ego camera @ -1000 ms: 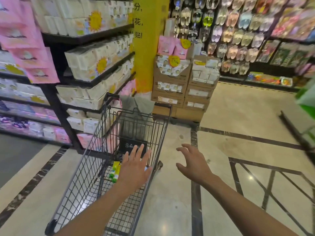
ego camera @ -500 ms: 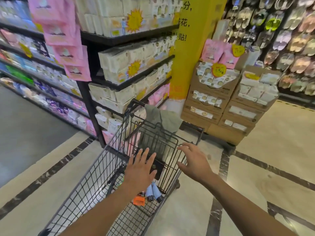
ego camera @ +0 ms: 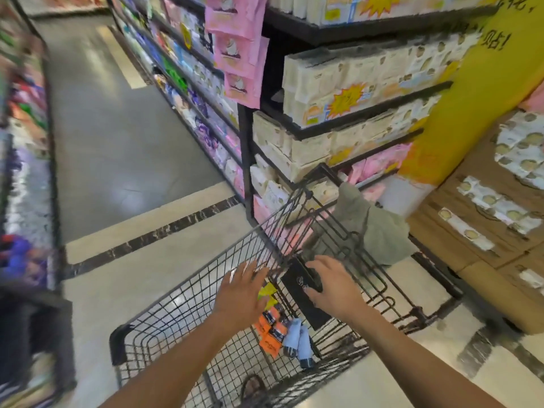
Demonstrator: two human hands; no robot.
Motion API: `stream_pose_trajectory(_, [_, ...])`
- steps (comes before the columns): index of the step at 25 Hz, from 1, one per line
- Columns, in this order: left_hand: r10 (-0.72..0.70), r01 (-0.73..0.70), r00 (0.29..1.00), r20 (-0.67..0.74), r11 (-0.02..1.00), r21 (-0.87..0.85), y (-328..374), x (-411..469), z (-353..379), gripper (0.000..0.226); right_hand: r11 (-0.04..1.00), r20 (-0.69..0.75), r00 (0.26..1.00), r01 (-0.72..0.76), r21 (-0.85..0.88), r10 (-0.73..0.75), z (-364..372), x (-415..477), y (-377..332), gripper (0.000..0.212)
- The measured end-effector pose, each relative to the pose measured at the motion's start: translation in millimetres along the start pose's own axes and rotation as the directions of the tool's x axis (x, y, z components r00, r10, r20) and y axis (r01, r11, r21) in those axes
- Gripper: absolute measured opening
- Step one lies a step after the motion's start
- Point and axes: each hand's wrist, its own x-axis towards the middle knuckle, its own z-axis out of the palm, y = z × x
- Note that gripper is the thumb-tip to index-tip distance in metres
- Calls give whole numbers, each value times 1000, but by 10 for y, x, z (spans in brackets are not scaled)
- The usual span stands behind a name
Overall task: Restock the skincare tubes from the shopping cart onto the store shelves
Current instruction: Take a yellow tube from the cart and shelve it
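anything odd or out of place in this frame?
One thing: a grey-green cloth is draped over the far end of the shopping cart, and it is not shelf stock. The orange tubes and blue tubes lie jumbled at angles on the cart floor, none spilled outside.

The left hand covers most of a yellow tube in the cart. The right hand, gripping a black panel, hides its top edge. Print on the orange tubes is too small to read. The shelves at the left edge are blurred.
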Motion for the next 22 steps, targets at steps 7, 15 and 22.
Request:
stream_pose_trajectory(7, [-117, 125, 989, 91, 988, -88, -660, 211, 435, 75, 993, 160, 983, 81, 90, -94, 689, 824, -211, 60])
stream_pose_trajectory(15, [-212, 250, 953, 215, 953, -172, -934, 491, 1043, 71, 985, 333, 932, 100, 140, -142, 1530, 1450, -70, 55])
stream_pose_trajectory(22, [-287, 379, 886, 365, 901, -211, -879, 689, 1791, 68, 989, 493, 858, 99, 112, -142, 2520, 1769, 259, 48])
